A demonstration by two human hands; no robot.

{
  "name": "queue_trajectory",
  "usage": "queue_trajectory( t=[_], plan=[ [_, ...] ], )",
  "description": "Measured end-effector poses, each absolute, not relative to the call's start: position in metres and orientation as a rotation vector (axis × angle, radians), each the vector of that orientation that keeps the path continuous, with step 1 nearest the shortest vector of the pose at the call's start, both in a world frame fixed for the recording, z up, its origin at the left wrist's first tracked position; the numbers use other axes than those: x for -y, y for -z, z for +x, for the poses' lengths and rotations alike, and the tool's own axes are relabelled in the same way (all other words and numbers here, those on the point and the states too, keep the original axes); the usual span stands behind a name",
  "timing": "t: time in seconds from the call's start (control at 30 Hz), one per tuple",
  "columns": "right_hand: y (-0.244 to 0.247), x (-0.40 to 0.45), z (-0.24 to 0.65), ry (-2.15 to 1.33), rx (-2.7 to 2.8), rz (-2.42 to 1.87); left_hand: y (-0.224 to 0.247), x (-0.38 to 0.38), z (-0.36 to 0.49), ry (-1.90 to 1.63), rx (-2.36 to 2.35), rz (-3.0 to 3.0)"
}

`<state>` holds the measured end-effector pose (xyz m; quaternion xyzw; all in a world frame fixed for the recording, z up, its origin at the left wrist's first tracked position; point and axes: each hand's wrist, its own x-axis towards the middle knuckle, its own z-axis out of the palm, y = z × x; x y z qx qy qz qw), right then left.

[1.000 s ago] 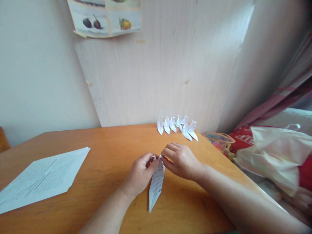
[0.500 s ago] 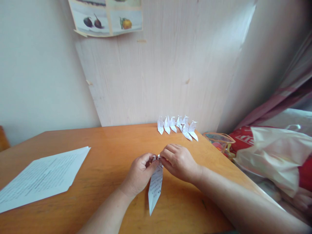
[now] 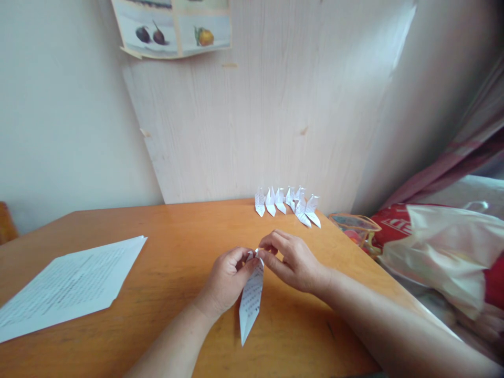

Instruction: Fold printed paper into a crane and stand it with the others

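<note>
A narrow folded paper (image 3: pixel 251 302) with printed text hangs between my hands, its pointed end toward me over the wooden table. My left hand (image 3: pixel 228 278) pinches its upper left side between thumb and fingers. At the paper's small folded top, my right hand (image 3: pixel 293 261) grips with thumb and forefinger, the thumb bent in against the tip. The exact folds at the top are partly hidden by my fingertips.
Several folded paper figures (image 3: pixel 279 201) stand at the table's back edge. Printed sheets (image 3: pixel 74 283) lie on the table (image 3: pixel 177 231) at the left. A whitish plastic bag (image 3: pixel 441 252) and red items sit beyond the right edge.
My right hand's fingers have lifted and spread slightly from the thumb, showing more of the paper's folded top. My left hand has hardly moved.
</note>
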<state>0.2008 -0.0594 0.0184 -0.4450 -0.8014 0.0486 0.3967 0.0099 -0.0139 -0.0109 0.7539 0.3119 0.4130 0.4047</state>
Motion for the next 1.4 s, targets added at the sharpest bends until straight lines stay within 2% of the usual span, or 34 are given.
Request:
queue_trajectory(
  t=[0.57,0.87,1.4],
  plan=[
    [-0.015,0.048,0.195,-1.022,1.460,-1.266,0.014,0.012,0.009,-1.030,-0.787,1.952],
    [-0.015,0.046,0.194,-1.172,1.358,-1.212,0.014,0.012,0.008,-1.044,-0.793,2.024],
    [-0.013,0.046,0.195,-1.231,1.309,-1.168,0.013,0.013,0.008,-1.060,-0.792,2.045]
  ],
)
